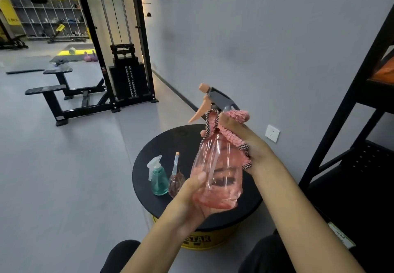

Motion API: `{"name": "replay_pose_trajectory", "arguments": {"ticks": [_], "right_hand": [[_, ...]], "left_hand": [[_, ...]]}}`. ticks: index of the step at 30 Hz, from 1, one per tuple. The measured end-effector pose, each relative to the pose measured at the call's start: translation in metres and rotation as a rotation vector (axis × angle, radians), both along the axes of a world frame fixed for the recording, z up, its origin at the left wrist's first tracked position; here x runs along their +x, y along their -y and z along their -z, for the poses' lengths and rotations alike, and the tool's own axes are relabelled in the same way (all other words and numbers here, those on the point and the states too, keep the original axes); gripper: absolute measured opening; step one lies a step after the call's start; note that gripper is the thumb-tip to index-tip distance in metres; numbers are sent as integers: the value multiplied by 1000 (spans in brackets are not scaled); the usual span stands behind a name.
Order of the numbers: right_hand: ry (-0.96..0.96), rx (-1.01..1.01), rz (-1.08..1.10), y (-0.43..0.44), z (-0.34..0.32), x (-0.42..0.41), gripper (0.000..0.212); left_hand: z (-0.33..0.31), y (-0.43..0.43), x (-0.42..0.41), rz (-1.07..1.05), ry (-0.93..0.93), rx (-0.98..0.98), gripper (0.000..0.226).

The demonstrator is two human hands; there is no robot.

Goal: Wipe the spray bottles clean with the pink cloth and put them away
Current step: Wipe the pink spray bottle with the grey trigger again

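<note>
My left hand [189, 200] grips the base of a clear pink spray bottle [217, 172] with a grey head and orange trigger, held upright above the round black stool top [149, 179]. My right hand [247, 142] holds the pink cloth [232, 132] wrapped around the bottle's neck and shoulder. On the stool top stand a teal spray bottle [158, 179] with a clear trigger and, right beside it, a small dark pink bottle [176, 181] with a thin upright nozzle.
The stool has a yellow side with lettering [198, 240]. A black metal shelf rack [358, 123] stands at the right against the grey wall. A cable weight machine [125, 76] and black benches [55, 100] stand on the grey floor at the left.
</note>
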State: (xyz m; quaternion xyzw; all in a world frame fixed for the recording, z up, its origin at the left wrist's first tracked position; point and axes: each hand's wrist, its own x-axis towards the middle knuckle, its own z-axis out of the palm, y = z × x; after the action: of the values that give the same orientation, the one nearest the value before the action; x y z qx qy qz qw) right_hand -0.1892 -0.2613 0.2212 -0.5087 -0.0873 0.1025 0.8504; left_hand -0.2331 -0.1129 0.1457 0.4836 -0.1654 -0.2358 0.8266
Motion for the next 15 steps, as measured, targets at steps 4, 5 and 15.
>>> {"name": "replay_pose_trajectory", "arguments": {"ticks": [4,5,15], "right_hand": [[18,22,-35,0,3,0,57],[12,-11,17,-1,2,0,64],[25,-344,396,-15,-2,-5,38]], "left_hand": [[1,4,-1,0,56,-14,65],[1,5,-1,-30,71,11,64],[4,8,2,-268,11,100,98]]}}
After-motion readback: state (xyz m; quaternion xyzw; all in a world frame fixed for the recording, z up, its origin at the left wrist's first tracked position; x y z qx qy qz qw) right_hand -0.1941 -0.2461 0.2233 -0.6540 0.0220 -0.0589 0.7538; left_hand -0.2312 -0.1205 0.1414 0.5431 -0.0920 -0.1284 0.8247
